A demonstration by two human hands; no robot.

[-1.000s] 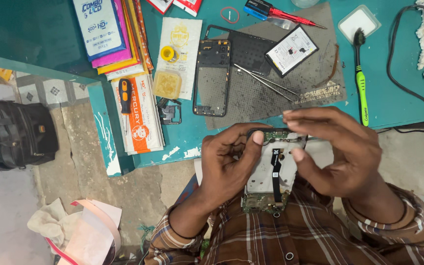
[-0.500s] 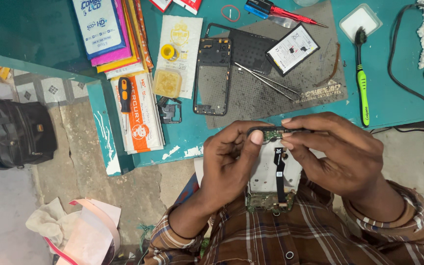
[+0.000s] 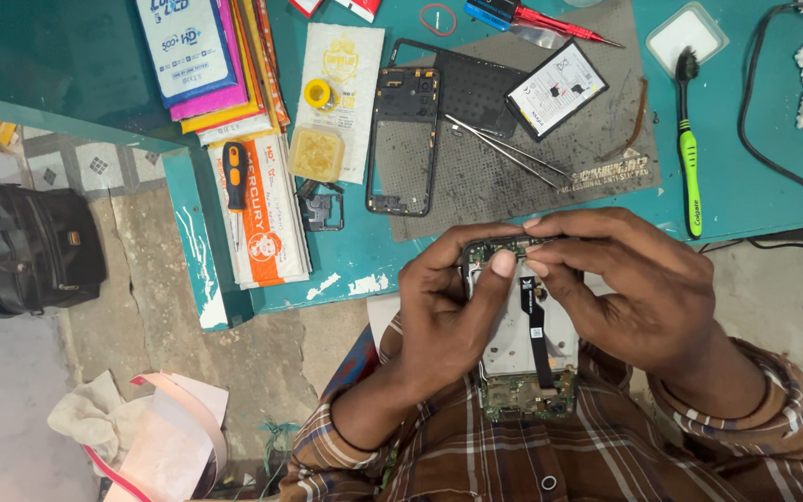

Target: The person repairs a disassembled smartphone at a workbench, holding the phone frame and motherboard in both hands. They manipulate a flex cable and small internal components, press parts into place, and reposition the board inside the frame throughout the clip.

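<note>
Both hands, left hand (image 3: pixel 443 311) and right hand (image 3: pixel 638 293), pinch the opened phone's (image 3: pixel 524 349) glossy circuit-board top edge. Its flat black ribbon cable (image 3: pixel 537 330) lies exposed, just off the teal table's (image 3: pixel 745 200) edge.

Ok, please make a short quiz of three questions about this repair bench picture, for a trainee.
1. True or false: both hands grip the opened phone at its top edge.
2. What lies on the grey mat beside the battery? A) tweezers B) a hammer C) scissors
3. Which colour is the handle of the brush on the teal table?

Key
1. True: left hand and right hand pinch there.
2. A, tweezers.
3. Green.
</note>
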